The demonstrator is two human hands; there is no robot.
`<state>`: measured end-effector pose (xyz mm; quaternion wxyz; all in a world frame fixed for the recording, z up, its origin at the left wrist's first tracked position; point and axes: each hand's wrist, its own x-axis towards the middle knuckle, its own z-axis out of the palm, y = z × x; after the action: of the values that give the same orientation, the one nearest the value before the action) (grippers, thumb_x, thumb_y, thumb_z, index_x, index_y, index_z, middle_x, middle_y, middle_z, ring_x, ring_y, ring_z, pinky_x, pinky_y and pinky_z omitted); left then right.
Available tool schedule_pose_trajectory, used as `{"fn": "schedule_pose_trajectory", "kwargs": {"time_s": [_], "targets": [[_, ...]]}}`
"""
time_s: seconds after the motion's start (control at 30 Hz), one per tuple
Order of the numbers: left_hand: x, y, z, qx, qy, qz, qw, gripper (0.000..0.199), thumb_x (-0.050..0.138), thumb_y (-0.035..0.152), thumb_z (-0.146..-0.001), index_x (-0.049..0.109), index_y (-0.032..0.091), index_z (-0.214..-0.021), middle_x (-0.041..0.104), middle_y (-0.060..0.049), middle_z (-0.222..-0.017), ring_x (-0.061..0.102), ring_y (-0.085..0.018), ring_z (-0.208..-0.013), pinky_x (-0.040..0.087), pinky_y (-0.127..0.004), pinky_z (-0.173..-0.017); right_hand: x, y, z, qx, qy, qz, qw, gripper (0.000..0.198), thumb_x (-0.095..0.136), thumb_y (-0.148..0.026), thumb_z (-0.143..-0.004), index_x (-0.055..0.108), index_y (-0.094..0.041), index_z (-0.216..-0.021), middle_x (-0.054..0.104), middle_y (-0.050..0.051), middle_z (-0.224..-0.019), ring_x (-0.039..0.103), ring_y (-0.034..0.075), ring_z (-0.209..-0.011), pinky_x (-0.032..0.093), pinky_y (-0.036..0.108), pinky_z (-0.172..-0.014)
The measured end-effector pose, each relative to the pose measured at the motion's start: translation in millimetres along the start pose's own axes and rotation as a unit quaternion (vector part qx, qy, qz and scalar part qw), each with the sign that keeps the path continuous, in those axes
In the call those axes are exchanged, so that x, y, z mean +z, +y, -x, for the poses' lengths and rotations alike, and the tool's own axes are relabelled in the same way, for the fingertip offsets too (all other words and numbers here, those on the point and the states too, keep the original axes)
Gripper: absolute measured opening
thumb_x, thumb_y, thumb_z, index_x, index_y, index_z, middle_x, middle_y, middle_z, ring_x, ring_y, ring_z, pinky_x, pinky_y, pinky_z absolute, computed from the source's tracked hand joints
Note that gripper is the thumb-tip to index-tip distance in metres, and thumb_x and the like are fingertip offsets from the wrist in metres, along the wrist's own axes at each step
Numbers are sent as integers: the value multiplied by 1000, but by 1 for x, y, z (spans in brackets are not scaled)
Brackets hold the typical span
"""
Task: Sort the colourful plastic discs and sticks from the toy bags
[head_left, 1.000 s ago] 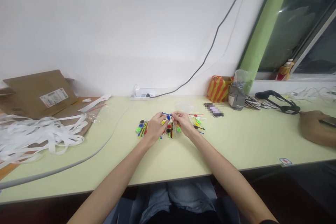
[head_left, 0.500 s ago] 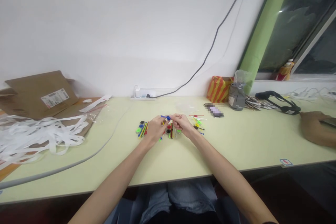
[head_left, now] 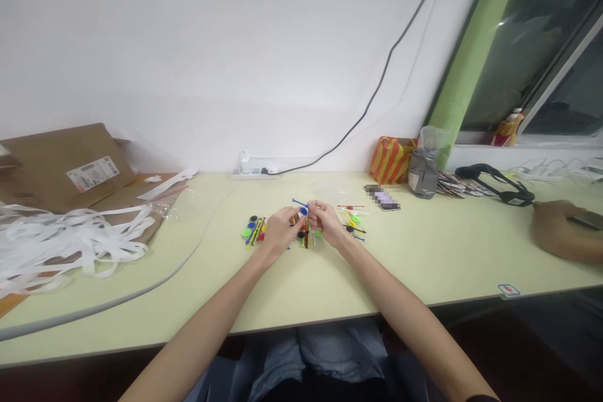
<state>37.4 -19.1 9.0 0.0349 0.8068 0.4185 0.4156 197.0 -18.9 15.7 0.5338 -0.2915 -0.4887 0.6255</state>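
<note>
My left hand (head_left: 281, 229) pinches a small blue round disc (head_left: 303, 211) between thumb and fingertips. A thin blue plastic stick (head_left: 298, 202) is in the fingertips of my right hand (head_left: 325, 221), just above and beside the disc. Beneath and around both hands lie small colourful plastic parts: a green disc (head_left: 246, 233), a black disc (head_left: 253, 218), yellow and black sticks (head_left: 257, 233) on the left, and a red stick (head_left: 351, 206) and a black stick (head_left: 357, 230) on the right. My hands hide part of the pile.
Left are a cardboard box (head_left: 56, 169), white ribbon (head_left: 70, 239) and a grey cable (head_left: 155, 282). A power strip (head_left: 257, 172) sits by the wall. At right lie a phone (head_left: 382, 197), a striped bag (head_left: 392, 160) and a black headset (head_left: 497, 182); another person's hand (head_left: 560, 231) holds a dark device.
The blue stick and blue disc, close together before, are now visibly apart, with the stick above the disc. The view has shifted slightly.
</note>
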Motion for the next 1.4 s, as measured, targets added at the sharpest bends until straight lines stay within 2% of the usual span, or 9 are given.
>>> {"fn": "schedule_pose_trajectory", "kwargs": {"time_s": [0.27, 0.5, 0.73, 0.83, 0.93, 1.03, 1.13, 1.3, 1.4], "targets": [[2, -7, 3, -2, 8, -19, 1000, 16, 59, 25, -91, 69, 19, -80, 68, -4, -81, 62, -17, -74, 47, -29, -69, -4, 0, 1, 17, -38, 44, 998, 49, 80, -56, -67, 47, -20, -66, 37, -8, -52, 28, 5, -43, 13, 22, -43], [-6, -19, 7, 51, -18, 5, 999, 22, 54, 29, -96, 71, 19, -85, 68, -5, -81, 63, -17, -75, 48, -29, -69, -3, 15, -5, -74, 24, 183, 980, 48, 74, -62, -70, 48, -21, -68, 45, -7, -51, 35, 8, -43, 24, 22, -44], [-9, -18, 4, 50, -12, 37, 998, 18, 57, 25, -92, 71, 19, -83, 70, -5, -82, 66, -17, -76, 49, -28, -71, 3, 15, -7, -175, 76, 305, 933, 37, 62, -54, -83, 50, -21, -72, 57, -1, -65, 53, 14, -61, 42, 26, -58], [-6, -9, 1, 11, 14, 46, 999, 14, 61, 28, -89, 69, 19, -82, 68, -2, -75, 64, -15, -68, 48, -27, -67, 2, 2, -2, -268, 68, 368, 888, 24, 57, -43, -91, 59, -20, -83, 64, 4, -83, 58, 17, -80, 45, 29, -72], [-5, -5, 1, -2, 24, 56, 998, 14, 63, 31, -87, 68, 18, -82, 66, 0, -71, 61, -14, -63, 46, -26, -64, -1, -7, 4, -328, 34, 415, 848, 20, 57, -35, -93, 63, -20, -82, 65, 5, -84, 58, 18, -84, 45, 31, -80], [-7, -7, 3, 21, 4, 64, 998, 19, 65, 36, -87, 68, 19, -80, 64, 1, -68, 60, -13, -62, 45, -25, -61, -5, -11, 9, -312, -11, 430, 847, 15, 59, -30, -93, 65, -19, -84, 67, 4, -83, 59, 17, -79, 46, 30, -77], [-9, -7, 3, 60, -15, 82, 995, 22, 63, 40, -89, 70, 19, -88, 65, 0, -70, 60, -13, -64, 47, -25, -64, -14, -19, 13, -291, -24, 454, 842, 14, 60, -29, -92, 67, -19, -86, 68, 3, -81, 60, 16, -75, 46, 29, -74], [-7, -5, 1, 71, -12, 62, 996, 26, 52, 38, -97, 70, 20, -100, 66, -3, -77, 61, -14, -71, 47, -28, -71, -46, -55, 12, -288, 102, 451, 838, 16, 64, -34, -89, 69, -19, -87, 71, 4, -82, 61, 16, -73, 45, 29, -71], [-6, -9, 1, 52, -27, 38, 998, 28, 46, 35, -99, 70, 20, -96, 65, -3, -78, 59, -15, -72, 46, -27, -70, -65, -76, 11, -273, 134, 477, 824, 16, 63, -33, -89, 69, -18, -87, 71, 4, -83, 60, 16, -72, 45, 29, -69]]}}
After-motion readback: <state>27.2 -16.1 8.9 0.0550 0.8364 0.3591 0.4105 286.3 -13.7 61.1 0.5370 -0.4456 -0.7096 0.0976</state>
